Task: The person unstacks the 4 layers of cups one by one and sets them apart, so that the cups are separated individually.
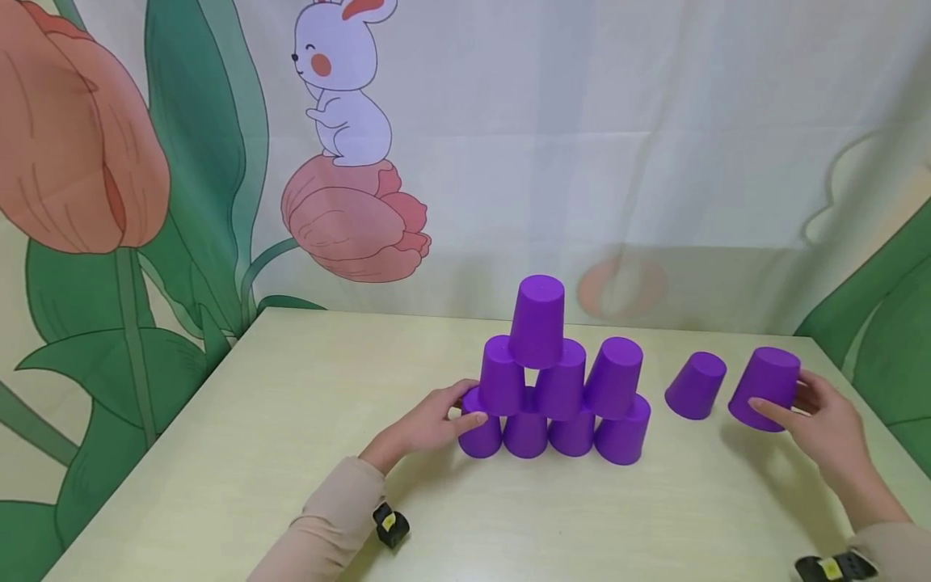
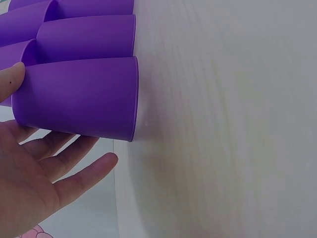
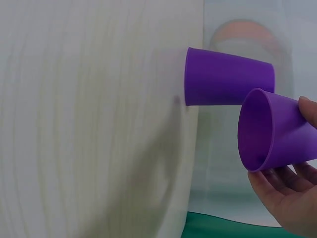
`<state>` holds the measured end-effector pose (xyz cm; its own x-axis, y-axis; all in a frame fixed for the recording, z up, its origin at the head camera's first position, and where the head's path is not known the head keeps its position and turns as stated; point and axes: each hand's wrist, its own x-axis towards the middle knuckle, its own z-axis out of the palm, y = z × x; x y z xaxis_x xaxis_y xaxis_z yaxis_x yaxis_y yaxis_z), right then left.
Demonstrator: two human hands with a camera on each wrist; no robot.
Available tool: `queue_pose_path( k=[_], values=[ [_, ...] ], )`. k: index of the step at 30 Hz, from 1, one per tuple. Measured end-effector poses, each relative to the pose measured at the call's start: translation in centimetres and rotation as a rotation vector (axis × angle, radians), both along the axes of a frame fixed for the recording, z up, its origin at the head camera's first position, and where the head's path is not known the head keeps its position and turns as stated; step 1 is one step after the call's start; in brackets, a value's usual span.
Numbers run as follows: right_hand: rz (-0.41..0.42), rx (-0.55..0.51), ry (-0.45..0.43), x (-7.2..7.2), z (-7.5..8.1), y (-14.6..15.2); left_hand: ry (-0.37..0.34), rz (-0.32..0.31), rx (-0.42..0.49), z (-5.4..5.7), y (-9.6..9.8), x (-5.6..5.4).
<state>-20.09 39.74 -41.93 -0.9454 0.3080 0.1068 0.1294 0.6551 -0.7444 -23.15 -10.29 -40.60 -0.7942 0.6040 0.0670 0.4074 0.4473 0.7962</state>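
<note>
Upside-down purple cups stand in a stepped stack, with several in the bottom row, three above and a single top cup point(image 1: 537, 322). My left hand point(image 1: 435, 420) is at the stack's left end, its thumb and fingers on either side of the bottom-left cup point(image 2: 79, 99). That cup's rim is down on the table. To the right of the stack, my right hand point(image 1: 829, 420) grips another purple cup point(image 1: 766, 388) between thumb and fingers. This cup is held mouth down above the table, and its hollow inside shows in the right wrist view.
A lone purple cup point(image 1: 696, 386) stands upside down between the stack and my right hand. The pale table point(image 1: 240, 453) ends at a curtain point(image 1: 655, 162) printed with a rabbit and tulips. Each wrist wears a small black device point(image 1: 391, 525).
</note>
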Motion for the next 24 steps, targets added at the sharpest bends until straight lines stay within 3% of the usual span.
queue_pose_path(
  k=[5, 10, 12, 15, 21, 24],
  values=[
    [0.01, 0.029, -0.038, -1.7, -1.9, 1.9, 0.002, -0.001, -0.003, 0.1, -0.1, 0.0],
    [0.019, 0.029, -0.027, -3.8, -4.7, 3.9, 0.006, -0.002, -0.01, 0.2, -0.1, 0.0],
    [0.028, 0.01, -0.026, -4.1, -5.1, 4.0, 0.008, -0.002, -0.011, 0.3, -0.1, 0.0],
    [0.037, 0.024, -0.051, -3.7, -4.2, 3.2, 0.012, -0.003, -0.012, 0.3, 0.0, 0.0],
    [0.078, 0.014, -0.138, -1.0, 0.5, -0.9, 0.013, -0.007, -0.003, 0.2, 0.0, 0.0],
    [0.089, 0.022, -0.162, -0.4, 1.4, -1.8, 0.008, -0.004, -0.008, 0.2, -0.1, 0.1]
  ],
)
